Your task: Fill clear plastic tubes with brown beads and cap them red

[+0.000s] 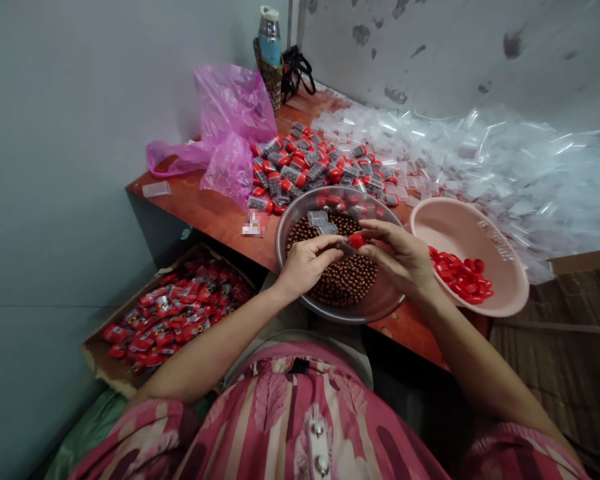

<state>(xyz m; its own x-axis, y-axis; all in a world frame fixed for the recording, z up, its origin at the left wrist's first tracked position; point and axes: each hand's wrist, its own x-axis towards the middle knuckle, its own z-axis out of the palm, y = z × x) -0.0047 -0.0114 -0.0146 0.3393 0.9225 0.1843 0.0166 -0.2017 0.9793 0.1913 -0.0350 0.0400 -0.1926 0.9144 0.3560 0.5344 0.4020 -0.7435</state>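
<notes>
A steel bowl (280, 240) holds many small brown balls (343, 280), with a few clear plastic containers (321, 221) lying on them. Above the bowl, my left hand (307, 263) pinches a clear container (347, 248) between thumb and fingers. The fingers of my right hand (403, 257) close around a red cap (357, 241) at the container's right end. Cap and container meet or nearly meet; the fingers partly hide the joint. To the right, a pink basin (513, 280) holds several loose red caps (463, 273).
Behind the bowl lies a heap of red-capped containers (310, 163). Clear containers (490, 160) pile up at the right. A pink plastic bag (235, 120) and a flask (270, 40) stand behind left. Below left, a cardboard box (97, 353) holds red packets (165, 317).
</notes>
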